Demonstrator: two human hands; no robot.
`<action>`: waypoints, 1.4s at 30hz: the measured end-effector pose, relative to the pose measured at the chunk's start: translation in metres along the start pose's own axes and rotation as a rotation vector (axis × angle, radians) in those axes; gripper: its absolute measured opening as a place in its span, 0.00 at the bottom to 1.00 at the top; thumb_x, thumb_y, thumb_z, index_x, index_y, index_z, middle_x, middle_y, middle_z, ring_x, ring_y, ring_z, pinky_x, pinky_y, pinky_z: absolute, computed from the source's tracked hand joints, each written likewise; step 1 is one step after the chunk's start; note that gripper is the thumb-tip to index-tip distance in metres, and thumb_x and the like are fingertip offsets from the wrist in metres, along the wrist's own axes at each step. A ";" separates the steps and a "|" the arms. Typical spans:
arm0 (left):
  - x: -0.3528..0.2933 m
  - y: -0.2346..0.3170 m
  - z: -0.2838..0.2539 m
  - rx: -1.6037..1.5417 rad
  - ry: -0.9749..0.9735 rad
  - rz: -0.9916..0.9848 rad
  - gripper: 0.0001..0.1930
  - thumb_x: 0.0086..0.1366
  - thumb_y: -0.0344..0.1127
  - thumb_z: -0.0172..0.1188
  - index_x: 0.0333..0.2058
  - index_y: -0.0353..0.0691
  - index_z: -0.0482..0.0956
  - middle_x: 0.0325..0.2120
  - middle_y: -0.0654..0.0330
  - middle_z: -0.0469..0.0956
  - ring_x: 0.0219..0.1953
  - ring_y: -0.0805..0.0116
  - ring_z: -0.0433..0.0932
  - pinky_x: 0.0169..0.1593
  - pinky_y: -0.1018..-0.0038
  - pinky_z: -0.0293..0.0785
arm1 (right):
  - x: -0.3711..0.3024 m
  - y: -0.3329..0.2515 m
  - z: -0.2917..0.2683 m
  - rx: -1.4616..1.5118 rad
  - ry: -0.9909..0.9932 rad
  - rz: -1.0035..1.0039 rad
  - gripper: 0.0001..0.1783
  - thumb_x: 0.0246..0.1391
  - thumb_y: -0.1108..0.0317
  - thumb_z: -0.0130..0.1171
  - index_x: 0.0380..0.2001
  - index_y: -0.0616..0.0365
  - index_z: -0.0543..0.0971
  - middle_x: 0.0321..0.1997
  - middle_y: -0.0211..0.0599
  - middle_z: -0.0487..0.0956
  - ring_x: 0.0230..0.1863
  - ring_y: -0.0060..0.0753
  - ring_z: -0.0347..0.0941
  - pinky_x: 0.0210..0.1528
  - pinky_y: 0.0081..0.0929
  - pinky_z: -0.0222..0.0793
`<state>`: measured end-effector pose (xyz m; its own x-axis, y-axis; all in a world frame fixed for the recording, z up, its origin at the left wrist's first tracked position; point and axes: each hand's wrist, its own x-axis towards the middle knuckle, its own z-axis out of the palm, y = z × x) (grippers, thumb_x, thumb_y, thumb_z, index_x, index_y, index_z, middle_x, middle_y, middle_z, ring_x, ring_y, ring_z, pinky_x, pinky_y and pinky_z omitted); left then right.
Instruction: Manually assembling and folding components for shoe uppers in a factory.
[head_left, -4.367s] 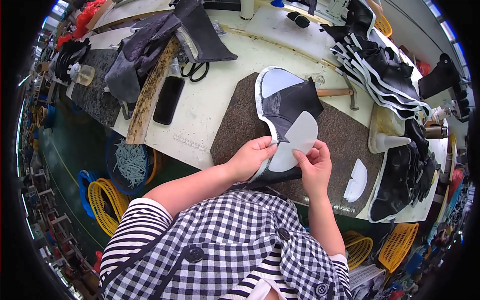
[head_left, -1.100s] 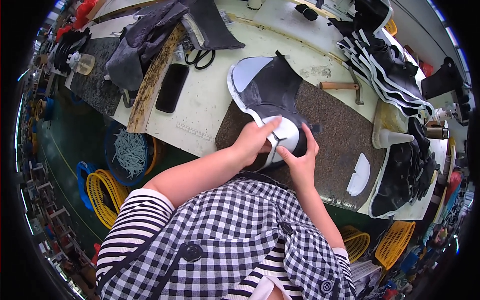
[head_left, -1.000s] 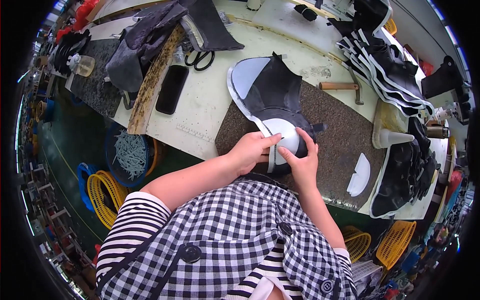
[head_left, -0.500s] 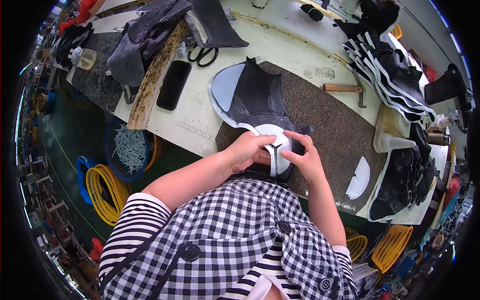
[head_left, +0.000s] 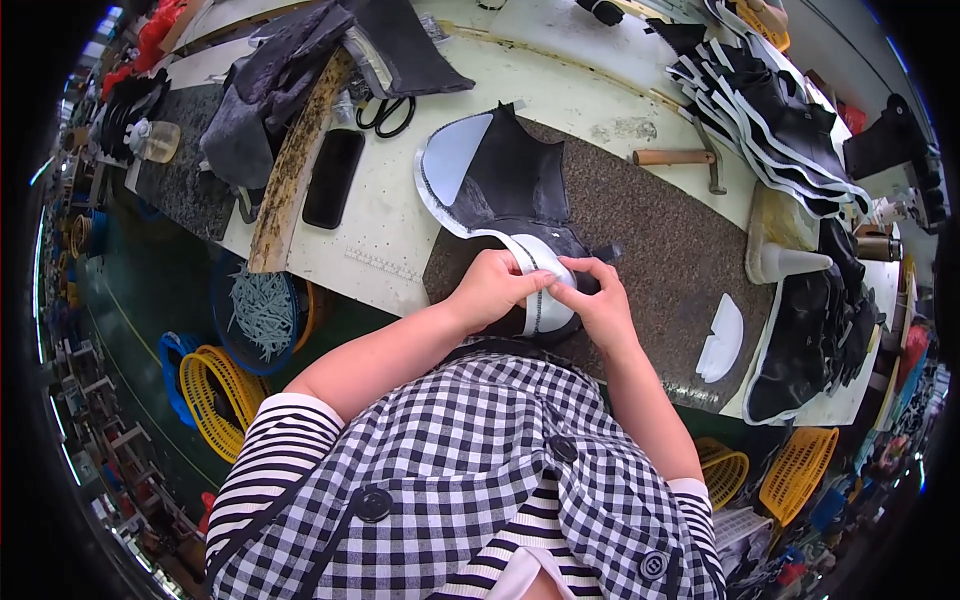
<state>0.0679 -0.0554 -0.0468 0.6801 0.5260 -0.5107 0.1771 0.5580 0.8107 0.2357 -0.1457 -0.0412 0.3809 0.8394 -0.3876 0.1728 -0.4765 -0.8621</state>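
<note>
A boot upper piece point(head_left: 515, 175), black with a pale blue patch and a white stitched edge, lies at the near edge of the dark speckled board point(head_left: 665, 235). My left hand point(head_left: 495, 290) grips its white edge, thumb on top and fingers folded underneath. On the right, my right hand point(head_left: 602, 300) pinches a white, curved piece point(head_left: 553, 313) against the upper, its thumb close to the left thumb tip. The fingers hide part of where the white piece meets the upper. A similar half-moon white piece point(head_left: 722, 340) lies on the board to the right.
A hammer point(head_left: 680, 158) lies beyond the board, near stacked black-and-white uppers point(head_left: 760, 120). A white cone-tipped container point(head_left: 790, 262) stands at right. Scissors point(head_left: 388, 117), a phone point(head_left: 333, 180) and a worn wooden strip point(head_left: 290, 185) lie at left. Baskets point(head_left: 213, 405) stand below the table.
My right hand's fingers have drawn together, and its thumb has moved left to meet my left thumb over the white edge. The whole view has shifted slightly.
</note>
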 end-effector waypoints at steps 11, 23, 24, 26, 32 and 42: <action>-0.011 0.014 -0.014 -0.144 -0.064 0.115 0.10 0.63 0.32 0.62 0.41 0.36 0.81 0.33 0.65 0.81 0.33 0.78 0.77 0.36 0.80 0.73 | -0.002 0.004 -0.032 0.924 -0.428 0.341 0.26 0.53 0.59 0.63 0.51 0.61 0.74 0.48 0.43 0.78 0.49 0.34 0.75 0.53 0.36 0.69; 0.012 -0.026 -0.008 0.535 0.339 0.253 0.14 0.59 0.33 0.59 0.43 0.36 0.80 0.34 0.56 0.83 0.34 0.69 0.82 0.39 0.72 0.75 | 0.024 0.000 0.029 0.017 0.044 0.060 0.24 0.42 0.63 0.73 0.42 0.65 0.79 0.39 0.42 0.83 0.39 0.30 0.80 0.43 0.29 0.73; 0.016 -0.033 -0.010 0.593 0.325 0.216 0.14 0.60 0.33 0.59 0.43 0.35 0.80 0.34 0.56 0.83 0.34 0.68 0.82 0.38 0.71 0.76 | 0.025 0.005 0.035 0.024 0.108 -0.064 0.24 0.42 0.64 0.72 0.41 0.65 0.79 0.39 0.43 0.83 0.39 0.31 0.80 0.43 0.29 0.74; 0.024 -0.048 -0.015 0.647 0.311 0.178 0.14 0.60 0.34 0.58 0.43 0.34 0.80 0.34 0.57 0.83 0.34 0.66 0.82 0.38 0.71 0.76 | 0.030 0.014 0.034 -0.128 0.156 -0.114 0.22 0.43 0.65 0.71 0.42 0.65 0.79 0.39 0.44 0.83 0.40 0.37 0.81 0.42 0.31 0.74; 0.032 -0.047 -0.017 0.010 0.292 0.078 0.14 0.61 0.33 0.59 0.44 0.33 0.79 0.36 0.58 0.82 0.38 0.65 0.81 0.42 0.70 0.76 | 0.036 0.029 0.028 -0.019 0.013 -0.072 0.19 0.43 0.69 0.71 0.38 0.67 0.79 0.36 0.41 0.83 0.37 0.32 0.80 0.40 0.31 0.75; 0.039 -0.056 -0.031 0.294 0.228 0.059 0.16 0.58 0.30 0.61 0.46 0.32 0.78 0.40 0.56 0.81 0.42 0.68 0.79 0.47 0.71 0.74 | 0.034 0.018 0.030 -0.063 0.049 0.071 0.18 0.40 0.68 0.73 0.34 0.70 0.81 0.32 0.42 0.83 0.31 0.31 0.80 0.34 0.29 0.75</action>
<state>0.0624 -0.0462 -0.1207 0.5255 0.6995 -0.4843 0.3617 0.3316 0.8713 0.2242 -0.1184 -0.0800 0.4376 0.7899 -0.4295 0.1997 -0.5512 -0.8101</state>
